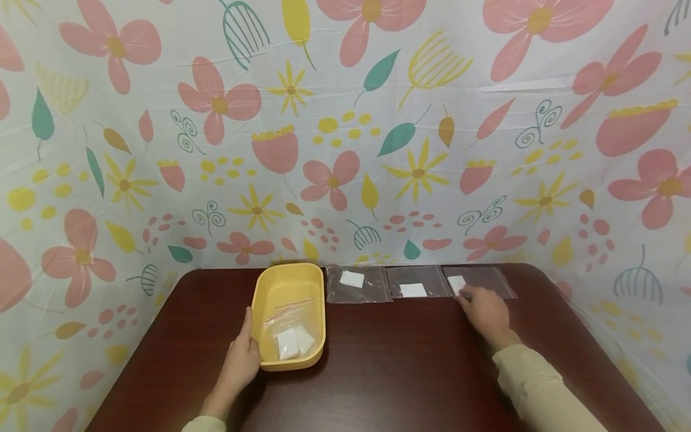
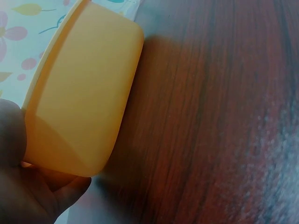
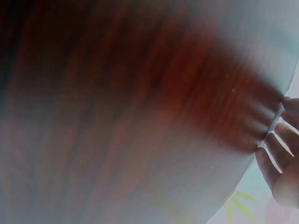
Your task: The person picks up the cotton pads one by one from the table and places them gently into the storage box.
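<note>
Three in a row: left clear bag [image 1: 358, 294], middle clear bag [image 1: 413, 275] and right clear bag [image 1: 488, 279], lying flat and side by side along the back of the dark wood table [image 1: 399, 366].
White pieces: one [image 1: 352, 279] toward the upper part of the left bag, one [image 1: 412, 290] by the near edge of the middle bag, one [image 1: 456, 282] at the left end of the right bag.
Right hand [image 1: 487, 316]: reaches over the near edge of the right bag, fingertips at its left end, just beside the white piece; the wrist view shows the fingers only at its margin, so whether they pinch the bag or merely rest on it I cannot tell.
Left hand [image 1: 242, 360]: clamped on the left side of the yellow tub, thumb against the wall near the rim, fingers bent beneath.
Yellow tub [image 1: 288, 281]: left of the row, its far end near the left bag; whether its base touches the table is unclear.
Inside the tub: zip bags [image 1: 288, 315] with white contents, overlapping toward the near end.
Sleeves: pale beige, on the right arm [image 1: 540, 390] and the left [image 1: 205, 424].
Backdrop: white cloth [image 1: 345, 102] printed with pink flowers, yellow blooms and green leaves.
</note>
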The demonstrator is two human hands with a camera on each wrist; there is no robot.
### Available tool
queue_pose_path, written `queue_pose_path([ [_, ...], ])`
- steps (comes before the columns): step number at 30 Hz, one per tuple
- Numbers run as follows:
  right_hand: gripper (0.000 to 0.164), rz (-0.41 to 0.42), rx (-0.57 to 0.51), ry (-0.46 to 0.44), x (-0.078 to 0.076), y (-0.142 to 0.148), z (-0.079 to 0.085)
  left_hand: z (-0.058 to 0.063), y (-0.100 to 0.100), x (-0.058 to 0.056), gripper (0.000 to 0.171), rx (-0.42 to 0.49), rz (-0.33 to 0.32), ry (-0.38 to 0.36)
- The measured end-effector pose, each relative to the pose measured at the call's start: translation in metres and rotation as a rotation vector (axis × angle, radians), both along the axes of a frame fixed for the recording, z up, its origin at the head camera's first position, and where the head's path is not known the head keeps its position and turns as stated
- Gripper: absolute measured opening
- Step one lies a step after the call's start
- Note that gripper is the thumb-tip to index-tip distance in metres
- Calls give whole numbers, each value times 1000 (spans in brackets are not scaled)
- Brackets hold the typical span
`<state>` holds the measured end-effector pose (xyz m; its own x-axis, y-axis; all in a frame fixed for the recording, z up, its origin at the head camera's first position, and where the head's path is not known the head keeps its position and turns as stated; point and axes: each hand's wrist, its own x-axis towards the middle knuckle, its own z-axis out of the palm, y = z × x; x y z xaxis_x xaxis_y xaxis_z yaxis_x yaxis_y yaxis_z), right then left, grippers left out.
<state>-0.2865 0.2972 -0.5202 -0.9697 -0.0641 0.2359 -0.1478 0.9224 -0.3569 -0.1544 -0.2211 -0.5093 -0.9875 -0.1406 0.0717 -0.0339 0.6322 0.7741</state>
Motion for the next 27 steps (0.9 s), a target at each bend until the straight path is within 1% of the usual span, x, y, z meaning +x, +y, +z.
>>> queue_pose_path([
  [3, 16, -4, 10, 13, 0, -1, 2, 0, 0, -1, 67, -1, -1, 11],
  [7, 17, 1, 18, 26, 0, -2, 3, 0, 0, -1, 67, 3, 1, 5],
  [11, 11, 12, 19, 37, -2, -1, 1, 0, 0, -1, 67, 8, 4, -16],
  [15, 11, 10, 20, 30, -5, 0, -1, -1, 0, 0, 67, 12, 4, -24],
  [27, 12, 16, 16, 27, -7, 3, -5, -4, -1, -1, 67, 11, -2, -11],
])
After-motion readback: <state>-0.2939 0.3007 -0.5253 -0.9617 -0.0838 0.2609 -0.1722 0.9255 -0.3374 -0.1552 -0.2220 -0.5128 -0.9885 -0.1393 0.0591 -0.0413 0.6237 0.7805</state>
